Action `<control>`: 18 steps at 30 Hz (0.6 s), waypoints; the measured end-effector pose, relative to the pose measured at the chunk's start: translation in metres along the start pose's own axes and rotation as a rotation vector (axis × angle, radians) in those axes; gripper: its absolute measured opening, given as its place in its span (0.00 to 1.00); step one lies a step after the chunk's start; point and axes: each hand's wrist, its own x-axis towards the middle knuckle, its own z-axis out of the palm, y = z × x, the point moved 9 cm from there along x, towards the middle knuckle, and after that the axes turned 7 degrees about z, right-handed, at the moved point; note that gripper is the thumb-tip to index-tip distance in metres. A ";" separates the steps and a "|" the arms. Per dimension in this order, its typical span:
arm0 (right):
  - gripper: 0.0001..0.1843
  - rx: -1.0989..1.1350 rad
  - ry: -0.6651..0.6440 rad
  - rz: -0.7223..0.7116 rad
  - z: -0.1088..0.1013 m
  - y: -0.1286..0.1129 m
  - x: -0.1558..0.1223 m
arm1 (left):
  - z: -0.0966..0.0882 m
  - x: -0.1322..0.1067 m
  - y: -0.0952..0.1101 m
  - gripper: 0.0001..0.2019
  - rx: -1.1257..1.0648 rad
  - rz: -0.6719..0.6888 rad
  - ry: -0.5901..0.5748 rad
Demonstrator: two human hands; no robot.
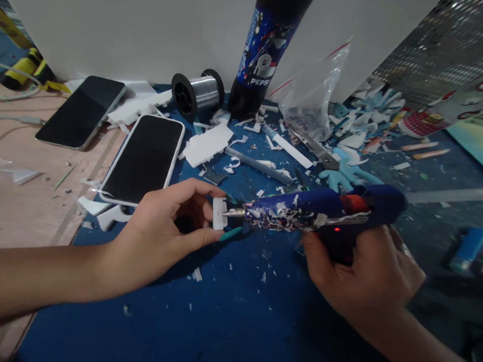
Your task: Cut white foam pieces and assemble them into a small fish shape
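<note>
My left hand pinches a small white foam piece between thumb and fingers, just above the blue mat. My right hand grips the handle of a blue glue gun speckled with dried glue. Its metal nozzle touches the white piece from the right. A small red light shows on the gun's body. A teal sliver lies just under the white piece.
Two phones lie face up at the left. A wire spool, a Pepsi bottle and a plastic bag stand behind. White and teal foam scraps, a glue stick, a cutter and a blue lighter lie around.
</note>
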 end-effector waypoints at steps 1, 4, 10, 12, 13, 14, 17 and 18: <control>0.07 -0.004 -0.003 0.002 0.000 0.000 0.000 | 0.000 0.000 0.000 0.15 0.000 0.002 0.000; 0.06 -0.016 -0.020 0.018 0.002 0.001 0.000 | 0.000 0.000 0.000 0.15 0.008 -0.003 0.000; 0.08 0.021 -0.024 0.005 0.001 0.000 0.001 | -0.001 0.000 -0.001 0.16 0.019 -0.014 0.009; 0.08 0.021 -0.022 0.005 0.001 0.000 0.001 | -0.001 0.000 0.001 0.15 0.023 -0.007 0.014; 0.08 0.024 -0.021 -0.003 0.001 -0.001 0.001 | -0.002 0.000 0.001 0.15 0.023 -0.003 0.015; 0.08 0.026 -0.020 -0.009 0.001 -0.001 0.000 | -0.002 0.000 0.001 0.15 0.021 -0.001 0.015; 0.08 0.009 -0.006 -0.002 0.002 0.000 0.000 | -0.002 0.000 0.001 0.15 0.018 0.005 0.016; 0.08 0.003 -0.005 0.000 0.002 -0.001 0.001 | -0.002 0.001 0.001 0.15 0.018 0.005 0.013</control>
